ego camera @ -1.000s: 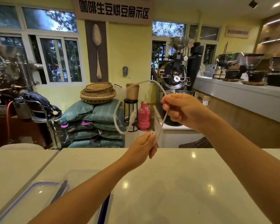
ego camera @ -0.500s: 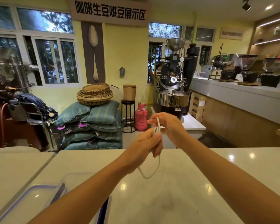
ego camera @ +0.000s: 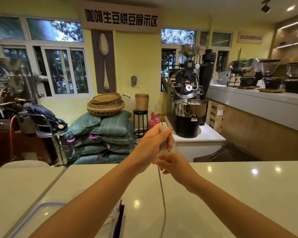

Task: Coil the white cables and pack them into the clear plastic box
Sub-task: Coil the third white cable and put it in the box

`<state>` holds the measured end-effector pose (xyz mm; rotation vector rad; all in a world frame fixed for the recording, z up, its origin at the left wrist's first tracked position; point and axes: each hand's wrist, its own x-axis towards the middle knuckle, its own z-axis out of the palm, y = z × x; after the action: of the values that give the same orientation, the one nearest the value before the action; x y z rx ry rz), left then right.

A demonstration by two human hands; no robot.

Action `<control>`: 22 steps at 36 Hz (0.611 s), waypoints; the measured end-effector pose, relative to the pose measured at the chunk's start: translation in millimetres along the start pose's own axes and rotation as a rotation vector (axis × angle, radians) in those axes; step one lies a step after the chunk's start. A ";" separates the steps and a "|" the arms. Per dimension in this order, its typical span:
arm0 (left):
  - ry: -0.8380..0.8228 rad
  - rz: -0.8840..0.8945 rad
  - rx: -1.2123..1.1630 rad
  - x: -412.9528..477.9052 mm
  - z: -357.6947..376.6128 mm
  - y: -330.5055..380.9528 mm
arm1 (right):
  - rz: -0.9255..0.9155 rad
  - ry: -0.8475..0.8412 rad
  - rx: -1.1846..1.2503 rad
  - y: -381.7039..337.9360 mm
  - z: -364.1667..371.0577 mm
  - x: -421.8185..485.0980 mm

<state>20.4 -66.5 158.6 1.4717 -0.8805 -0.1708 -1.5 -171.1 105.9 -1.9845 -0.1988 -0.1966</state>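
Above white counter point(ego camera: 230, 194), cable point(ego camera: 163, 200); roaster point(ego camera: 187, 86) beyond.

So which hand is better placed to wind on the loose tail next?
Likely the right hand: it pinches the loose tail of the white cable below the coil, which the left hand grips.

Coffee roaster point(ego camera: 187, 93) beside stacked sacks point(ego camera: 103, 140)

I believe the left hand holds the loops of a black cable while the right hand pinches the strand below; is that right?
Not quite: the head view shows the cable is white, not black. The left hand holds its loops; the right hand pinches below.
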 end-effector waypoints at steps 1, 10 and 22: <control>0.018 0.009 0.027 2.3 -1.4 0.0 | 0.024 -0.029 0.006 -1.2 1.6 -1.6; 0.122 0.014 0.152 13.2 -18.2 -5.8 | 0.056 -0.074 0.183 -26.6 4.7 -22.3; 0.162 0.013 0.222 5.6 -21.0 -4.2 | -0.093 -0.307 0.404 -63.2 -36.1 -13.9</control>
<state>38.6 -53.9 160.0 1.6603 -0.7964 0.0578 -31.2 -179.1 173.3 -1.5944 -0.4900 0.0871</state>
